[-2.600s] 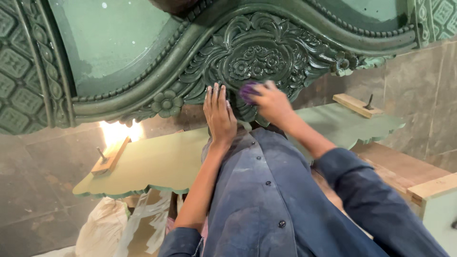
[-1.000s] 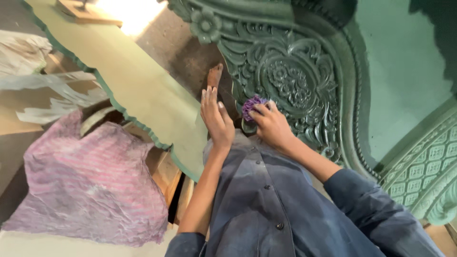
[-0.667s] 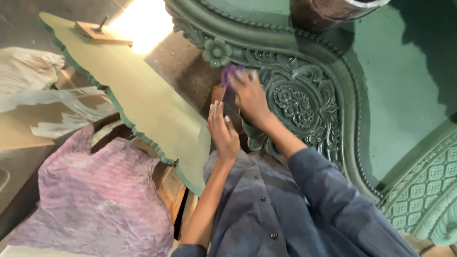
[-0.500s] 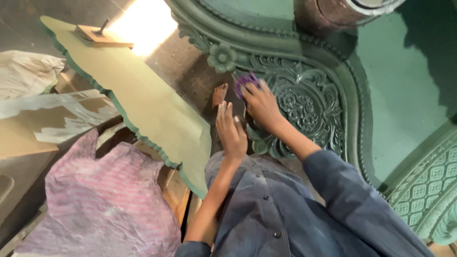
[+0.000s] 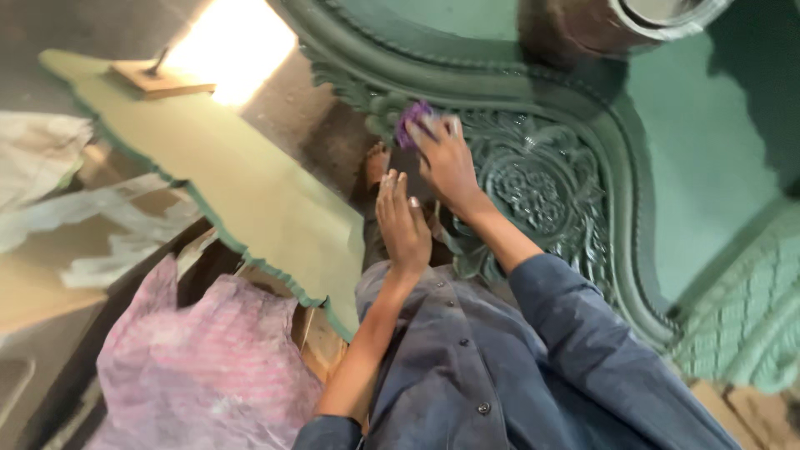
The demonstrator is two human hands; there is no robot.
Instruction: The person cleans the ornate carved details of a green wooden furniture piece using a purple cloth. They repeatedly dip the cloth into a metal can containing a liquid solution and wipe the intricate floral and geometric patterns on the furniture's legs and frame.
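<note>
Shifted up-left along the carving since half a second ago, the purple crumpled rubbing pad sits gripped under the right hand on the green carved wooden panel. Left hand rests open, flat beside it. A pale green scalloped board lies left.

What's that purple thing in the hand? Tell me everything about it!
The purple pad is a small, crumpled, soft-looking lump, blurred here, so whether it is cloth or sponge cannot be told. The right hand presses it against the green carved panel, near a carved flower at the panel's edge. The fingers cover most of it, so only its upper left part shows. The left hand rests flat just below, not touching it.
</note>
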